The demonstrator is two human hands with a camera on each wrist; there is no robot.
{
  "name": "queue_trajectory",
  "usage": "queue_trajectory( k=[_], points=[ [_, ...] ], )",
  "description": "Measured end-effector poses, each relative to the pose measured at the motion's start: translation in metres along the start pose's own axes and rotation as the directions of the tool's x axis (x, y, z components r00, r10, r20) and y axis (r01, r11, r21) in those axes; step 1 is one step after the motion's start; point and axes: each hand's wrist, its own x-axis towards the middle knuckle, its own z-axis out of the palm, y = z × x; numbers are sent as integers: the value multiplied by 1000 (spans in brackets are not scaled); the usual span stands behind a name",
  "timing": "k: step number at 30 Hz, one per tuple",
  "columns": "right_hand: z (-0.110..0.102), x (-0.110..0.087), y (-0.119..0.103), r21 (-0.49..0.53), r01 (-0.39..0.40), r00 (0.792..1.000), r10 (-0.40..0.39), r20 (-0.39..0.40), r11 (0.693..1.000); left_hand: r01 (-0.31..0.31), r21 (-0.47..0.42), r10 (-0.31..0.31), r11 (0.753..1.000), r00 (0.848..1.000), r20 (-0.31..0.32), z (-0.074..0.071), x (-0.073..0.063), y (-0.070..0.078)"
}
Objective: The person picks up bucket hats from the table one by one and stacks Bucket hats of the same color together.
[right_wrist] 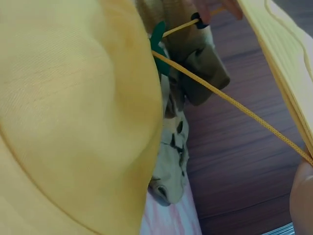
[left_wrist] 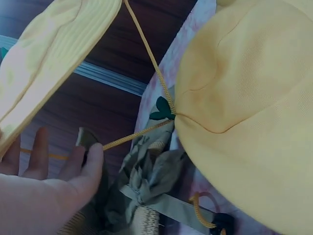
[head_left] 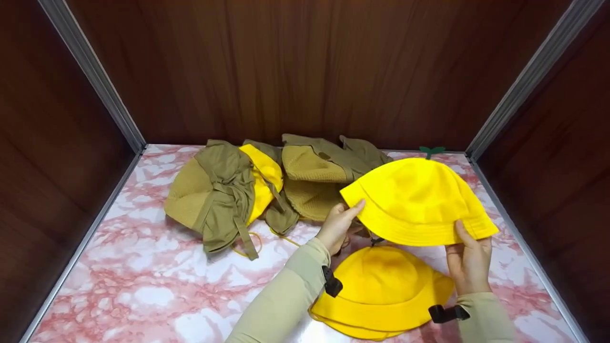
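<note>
A yellow bucket hat with a green sprout on its crown is held up, tilted down to the right. My left hand pinches its brim at the left, thumb on the outside. At the lower right, my right hand grips the same brim. Below lie stacked yellow hats, crown up. In the left wrist view, the held hat's yellow cord runs down to the sprout of the top stacked hat; whether it is caught there I cannot tell. A dark cord stopper sits on the cord.
Khaki hats with cloth flaps lie back left, a yellow piece among them. More khaki hats lie at the back middle. Dark wood-look panels with metal edges enclose the pink marbled table on three sides.
</note>
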Motion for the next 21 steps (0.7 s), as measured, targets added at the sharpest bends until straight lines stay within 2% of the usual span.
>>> queue_trajectory(
  k=[3,8,15,18,21],
  points=[
    [-6,5,3,-14,-26,1000,26,-3,1000,11,-24,-10,1000,1000,7,-1,4,-5],
    [-22,17,7,-7,-91,996,92,3,996,38,-12,-38,999,999,-20,-3,9,-16],
    [-35,36,8,101,-138,985,147,-93,985,94,-13,-95,995,994,-53,-1,13,-31],
    [-35,43,6,114,-138,988,145,-61,984,76,43,-73,996,995,-66,0,16,-32],
    [-32,48,5,125,-118,992,121,-19,985,32,150,-20,988,996,-82,-1,17,-30]
  ],
)
